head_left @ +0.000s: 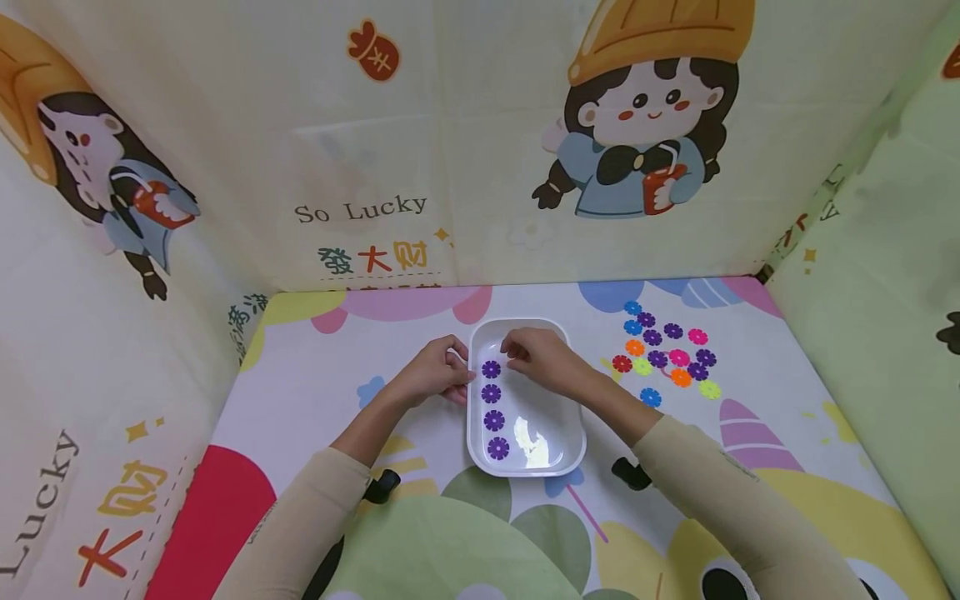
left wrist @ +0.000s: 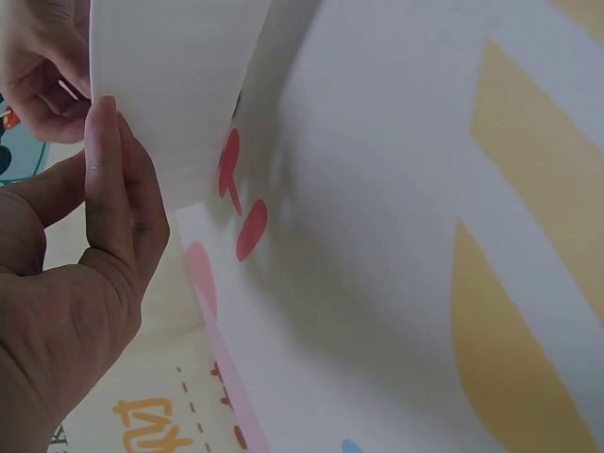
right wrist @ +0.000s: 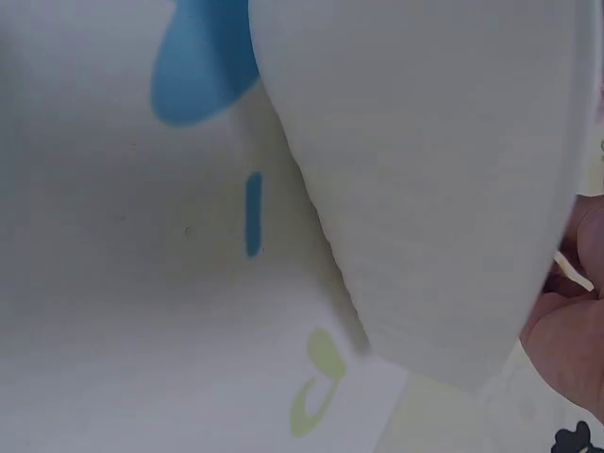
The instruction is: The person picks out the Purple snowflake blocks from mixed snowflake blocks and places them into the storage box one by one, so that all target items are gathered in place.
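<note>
A white tray [head_left: 536, 400] stands on the table, with several purple flower-shaped pieces [head_left: 493, 420] in a column along its left side. At the tray's upper left rim, my left hand [head_left: 437, 371] grips the edge; the left wrist view shows its fingers [left wrist: 111, 184] against the outer wall. Over the far end of the tray is my right hand [head_left: 543, 358], its fingers bent and the tips close together near the topmost purple piece. Whether a small piece sits between those fingertips is hidden. In the right wrist view the tray's outer wall [right wrist: 425, 189] fills much of the frame.
To the right of the tray lie loose flower-shaped pieces [head_left: 678, 357] in purple, pink, orange, blue, red and green. The table cover [head_left: 315, 383] is printed with colourful shapes. Patterned cloth walls [head_left: 480, 167] enclose the back and both sides.
</note>
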`<state>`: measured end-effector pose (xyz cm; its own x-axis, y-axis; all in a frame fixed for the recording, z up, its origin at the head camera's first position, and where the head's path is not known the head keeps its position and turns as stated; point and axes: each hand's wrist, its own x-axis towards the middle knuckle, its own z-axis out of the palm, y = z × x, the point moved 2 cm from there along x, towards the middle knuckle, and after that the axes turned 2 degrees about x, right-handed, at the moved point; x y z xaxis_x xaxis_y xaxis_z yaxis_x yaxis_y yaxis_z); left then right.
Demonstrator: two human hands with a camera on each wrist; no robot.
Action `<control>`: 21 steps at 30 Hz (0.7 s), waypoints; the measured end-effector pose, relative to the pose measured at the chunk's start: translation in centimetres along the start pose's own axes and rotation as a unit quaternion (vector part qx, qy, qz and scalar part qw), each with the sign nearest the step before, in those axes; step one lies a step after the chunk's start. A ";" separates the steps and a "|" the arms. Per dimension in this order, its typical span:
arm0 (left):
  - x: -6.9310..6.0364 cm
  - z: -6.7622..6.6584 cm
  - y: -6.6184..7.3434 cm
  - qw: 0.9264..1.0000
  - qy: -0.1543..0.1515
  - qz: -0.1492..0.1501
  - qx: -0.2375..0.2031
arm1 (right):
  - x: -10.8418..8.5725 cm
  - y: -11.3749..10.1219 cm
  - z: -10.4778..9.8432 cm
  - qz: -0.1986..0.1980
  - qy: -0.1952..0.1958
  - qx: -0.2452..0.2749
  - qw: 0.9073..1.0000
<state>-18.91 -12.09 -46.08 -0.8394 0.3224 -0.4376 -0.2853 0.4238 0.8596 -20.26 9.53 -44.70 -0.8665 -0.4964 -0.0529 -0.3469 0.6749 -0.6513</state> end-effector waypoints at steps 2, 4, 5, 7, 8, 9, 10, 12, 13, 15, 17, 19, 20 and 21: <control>0.0 0.0 0.0 1.000 0.000 0.001 0.001 | -0.6 0.1 -0.5 0.002 0.009 0.007 1.000; 0.0 0.0 0.0 1.000 0.001 0.002 0.001 | -1.4 0.3 -1.1 0.005 0.021 0.016 1.000; 0.0 0.0 0.0 1.000 0.001 0.003 0.000 | -1.8 0.4 -1.5 0.005 0.029 0.018 0.999; 0.0 0.0 0.0 1.000 0.000 0.004 -0.001 | -2.5 0.7 -2.2 0.003 0.044 0.022 0.999; 0.0 0.0 0.0 1.000 0.000 0.004 -0.001 | -2.9 0.9 -2.5 0.003 0.052 0.022 0.998; 0.0 -0.1 0.0 1.000 0.000 0.004 0.000 | -3.3 1.0 -2.8 0.005 0.060 0.022 0.998; 0.0 -0.1 0.0 1.000 0.000 0.003 0.001 | -3.6 1.2 -3.1 0.005 0.067 0.020 0.998; 0.1 -0.1 0.0 1.000 0.001 0.001 0.003 | -4.3 1.7 -3.6 0.005 0.079 0.014 0.997; 0.1 -0.2 0.0 1.000 0.002 0.000 0.005 | -4.6 2.0 -3.8 0.007 0.085 0.013 0.996; 0.2 -0.2 -0.1 1.000 0.004 -0.002 0.007 | -5.2 2.5 -4.2 0.008 0.095 0.011 0.995; 0.1 -0.2 -0.1 1.000 0.004 -0.003 0.007 | -5.9 3.1 -4.5 0.007 0.105 0.010 0.994; 0.1 -0.1 -0.1 1.000 0.002 0.000 0.000 | -6.6 3.7 -4.9 0.005 0.115 0.006 0.993; 0.1 -0.1 -0.1 1.000 0.000 0.003 -0.004 | -7.0 4.1 -5.0 0.003 0.121 0.003 0.993; 0.1 -0.1 -0.1 1.000 -0.001 0.004 -0.008 | -7.3 4.5 -5.2 0.002 0.125 -0.001 0.992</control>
<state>-18.99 -12.15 -46.13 -0.8408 0.3280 -0.4305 -0.2850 0.4079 0.8674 -17.37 19.04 -43.28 -0.9301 -0.3419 0.1344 -0.3431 0.6779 -0.6502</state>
